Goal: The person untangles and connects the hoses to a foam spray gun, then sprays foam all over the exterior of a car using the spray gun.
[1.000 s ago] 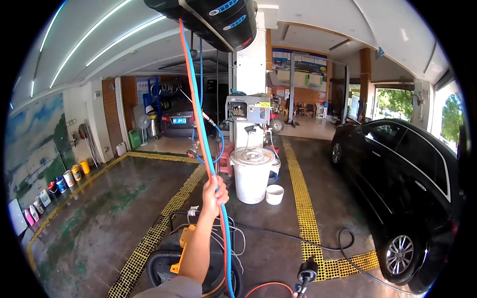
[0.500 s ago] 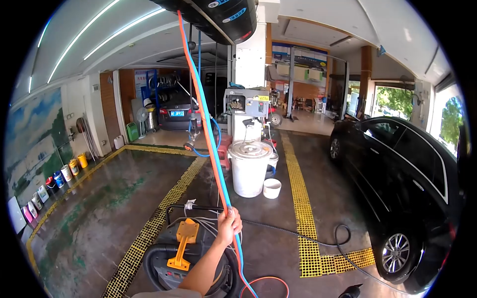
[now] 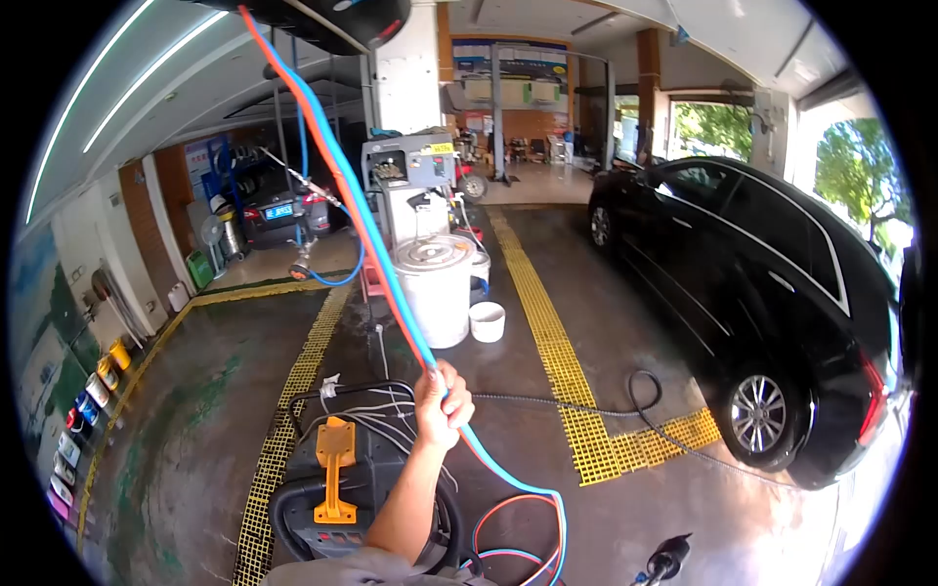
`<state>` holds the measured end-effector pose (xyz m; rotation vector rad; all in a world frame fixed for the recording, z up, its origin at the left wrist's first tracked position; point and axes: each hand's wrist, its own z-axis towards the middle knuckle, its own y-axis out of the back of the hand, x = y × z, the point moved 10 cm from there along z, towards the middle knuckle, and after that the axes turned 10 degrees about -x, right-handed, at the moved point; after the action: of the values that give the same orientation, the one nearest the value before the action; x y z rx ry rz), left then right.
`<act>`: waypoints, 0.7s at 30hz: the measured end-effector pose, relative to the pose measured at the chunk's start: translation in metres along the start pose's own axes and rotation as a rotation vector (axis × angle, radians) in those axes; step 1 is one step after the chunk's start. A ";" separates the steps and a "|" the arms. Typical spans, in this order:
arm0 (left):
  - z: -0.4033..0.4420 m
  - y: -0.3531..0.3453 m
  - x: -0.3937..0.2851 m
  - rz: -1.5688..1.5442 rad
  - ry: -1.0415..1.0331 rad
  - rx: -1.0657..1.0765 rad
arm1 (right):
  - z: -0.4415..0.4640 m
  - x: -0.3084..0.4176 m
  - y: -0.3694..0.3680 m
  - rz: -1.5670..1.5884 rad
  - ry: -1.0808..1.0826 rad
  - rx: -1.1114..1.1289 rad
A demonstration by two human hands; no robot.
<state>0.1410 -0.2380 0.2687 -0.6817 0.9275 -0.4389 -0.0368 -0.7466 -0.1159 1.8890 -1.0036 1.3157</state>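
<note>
My left hand (image 3: pixel 442 405) is wrapped around a red and blue twin hose (image 3: pixel 366 234) near the middle of the view. Above the hand the hose runs up to a black overhead housing (image 3: pixel 342 18); below it, the hose curves down to the right and loops near the floor. A black tool head (image 3: pixel 669 557) shows at the bottom edge, right of the loop, its lower part cut off by the frame. My right hand is out of view. Under my left forearm stands a black machine with a yellow bracket (image 3: pixel 335 469).
A black car (image 3: pixel 743 283) stands on the right. Ahead are a lidded white bin (image 3: pixel 430 293), a small white bucket (image 3: pixel 487 321) and a grey wall unit (image 3: pixel 405 161). Yellow floor grating (image 3: pixel 547 342) and a black cable (image 3: pixel 547 401) cross the floor. Containers line the left wall.
The view has turned to the right, with the car and pillar shifted left. My left hand stays closed on the hose, whose lower part now bends out to the right. The tool head sits farther right.
</note>
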 end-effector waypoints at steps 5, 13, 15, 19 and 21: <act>-0.007 -0.007 -0.006 -0.015 -0.060 -0.048 | -0.052 0.055 0.032 -0.003 0.000 -0.014; -0.033 0.038 0.043 0.284 -0.122 -0.280 | -0.070 0.081 0.054 0.092 0.063 -0.124; -0.031 0.055 0.064 0.358 -0.045 -0.230 | -0.072 0.079 0.061 0.121 0.064 -0.165; -0.029 0.081 0.079 0.395 -0.103 -0.319 | -0.078 0.079 0.071 0.114 0.068 -0.212; -0.023 0.085 0.086 0.383 -0.079 -0.306 | -0.078 0.073 0.072 0.085 0.049 -0.223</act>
<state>0.1730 -0.2380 0.1498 -0.7708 1.0337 0.0719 -0.1201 -0.7368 -0.0176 1.6553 -1.1654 1.2359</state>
